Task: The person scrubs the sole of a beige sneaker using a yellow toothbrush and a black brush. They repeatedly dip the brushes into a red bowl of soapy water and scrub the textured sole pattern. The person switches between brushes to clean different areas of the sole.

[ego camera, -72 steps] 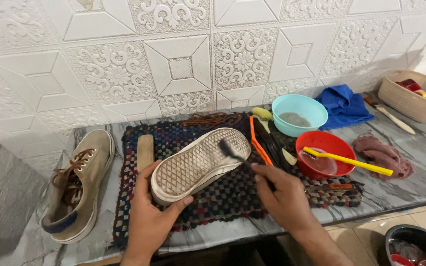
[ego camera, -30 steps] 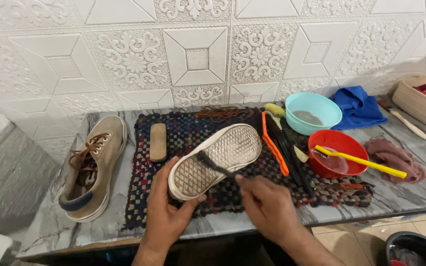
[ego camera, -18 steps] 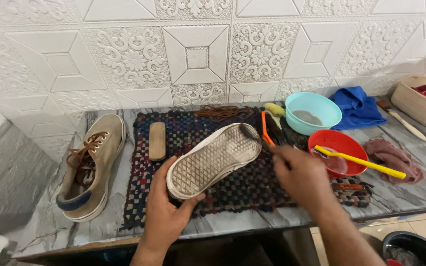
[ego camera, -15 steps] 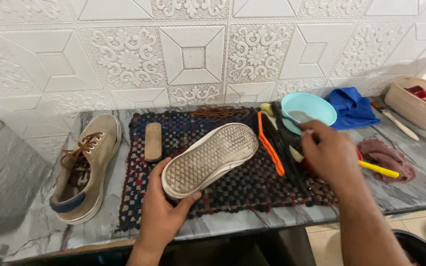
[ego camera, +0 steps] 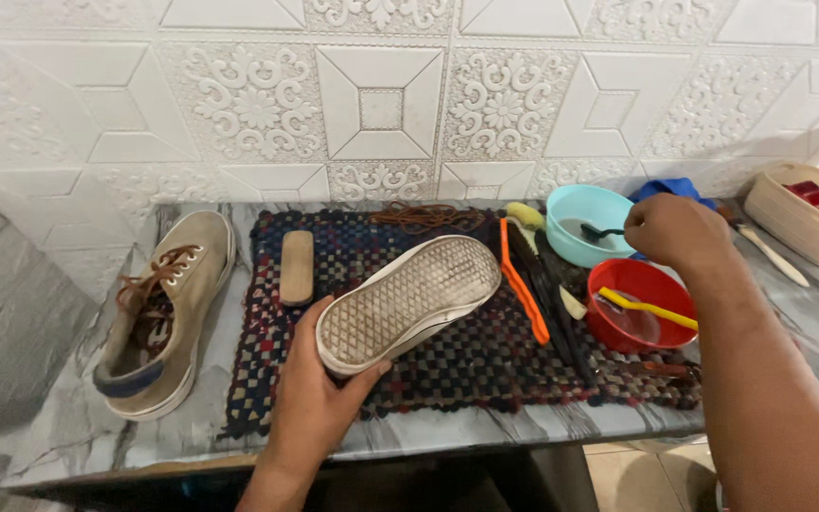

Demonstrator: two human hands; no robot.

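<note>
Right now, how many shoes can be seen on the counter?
2. One shoe lies sole up on the woven mat, gripped at the heel by the left hand. The other shoe sits upright left of the mat, laces in.

Grey marbled counter along tiled wall. Directly on it: tan laced shoe at left; dark woven mat in centre; light blue bowl and red bowl to right; beige basket far right; blue cloth behind bowls.

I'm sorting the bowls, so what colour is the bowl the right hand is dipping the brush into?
Light blue bowl; the head view shows it clearly.
</note>
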